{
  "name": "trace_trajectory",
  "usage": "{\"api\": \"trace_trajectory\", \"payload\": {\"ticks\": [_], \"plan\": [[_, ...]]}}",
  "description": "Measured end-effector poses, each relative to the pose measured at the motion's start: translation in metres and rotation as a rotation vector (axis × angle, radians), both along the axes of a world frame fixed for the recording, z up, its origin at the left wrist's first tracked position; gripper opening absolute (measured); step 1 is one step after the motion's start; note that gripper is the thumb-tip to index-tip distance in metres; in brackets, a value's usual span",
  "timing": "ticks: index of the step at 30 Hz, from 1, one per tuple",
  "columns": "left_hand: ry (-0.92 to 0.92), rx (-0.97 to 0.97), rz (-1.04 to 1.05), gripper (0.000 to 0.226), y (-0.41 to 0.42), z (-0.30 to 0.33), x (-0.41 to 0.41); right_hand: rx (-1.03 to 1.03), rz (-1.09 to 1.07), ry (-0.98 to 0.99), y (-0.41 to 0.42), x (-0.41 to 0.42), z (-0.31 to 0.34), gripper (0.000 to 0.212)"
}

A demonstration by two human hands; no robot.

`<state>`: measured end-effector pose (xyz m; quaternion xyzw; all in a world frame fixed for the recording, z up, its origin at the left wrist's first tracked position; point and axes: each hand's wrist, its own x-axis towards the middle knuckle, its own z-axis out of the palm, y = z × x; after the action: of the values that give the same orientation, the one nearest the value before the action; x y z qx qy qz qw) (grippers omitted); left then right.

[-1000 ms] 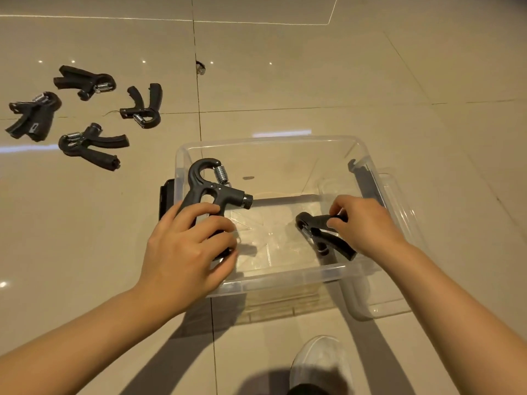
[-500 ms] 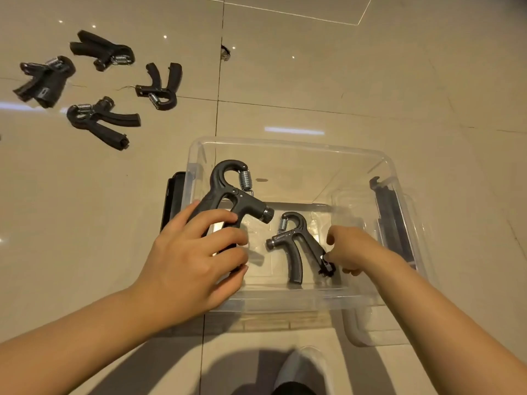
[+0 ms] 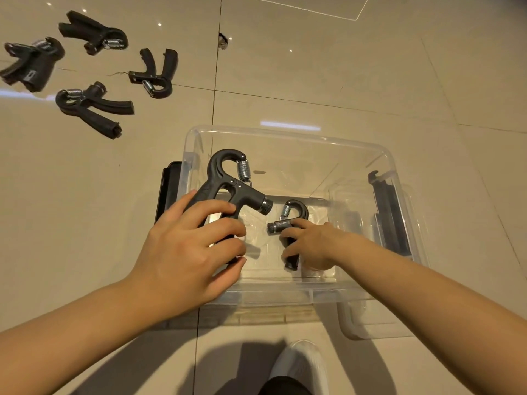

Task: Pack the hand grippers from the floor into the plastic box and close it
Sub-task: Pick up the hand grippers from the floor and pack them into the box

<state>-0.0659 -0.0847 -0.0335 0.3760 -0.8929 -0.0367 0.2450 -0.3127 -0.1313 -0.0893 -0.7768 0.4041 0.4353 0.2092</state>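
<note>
A clear plastic box [image 3: 293,135] stands open on the tiled floor in front of me. My left hand [image 3: 188,252] grips a black hand gripper [image 3: 225,181] by its handles, held over the box's left side with its spring end pointing away. My right hand [image 3: 309,242] rests on a second black hand gripper [image 3: 296,212] lying on the box's bottom, fingers laid over its handles. Several more black hand grippers [image 3: 94,105] lie scattered on the floor at the upper left.
The clear lid [image 3: 370,329] lies partly under the box at the right, with a black latch [image 3: 389,212] along that side. Another black latch [image 3: 168,186] sits at the box's left wall. My white shoe [image 3: 299,363] is at the bottom edge.
My right hand has moved from the end of the gripper in the box onto its handles. My left hand stays over the box's left side with its gripper.
</note>
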Motion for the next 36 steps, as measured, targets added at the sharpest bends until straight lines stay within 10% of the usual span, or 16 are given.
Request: {"api": "trace_trajectory", "payload": {"ticks": [20, 26, 36], "plan": [[0.022, 0.011, 0.017, 0.013, 0.0, -0.002, -0.001, -0.004, -0.277, 0.063, -0.009, -0.016, 0.005, 0.045], [0.04, 0.016, 0.018, 0.014, 0.0, -0.003, -0.001, -0.351, -0.633, -0.506, -0.016, -0.015, 0.021, 0.049], [0.022, 0.015, 0.028, 0.014, 0.001, -0.003, -0.004, -0.253, -0.158, -0.032, -0.025, -0.039, -0.007, 0.077]]}}
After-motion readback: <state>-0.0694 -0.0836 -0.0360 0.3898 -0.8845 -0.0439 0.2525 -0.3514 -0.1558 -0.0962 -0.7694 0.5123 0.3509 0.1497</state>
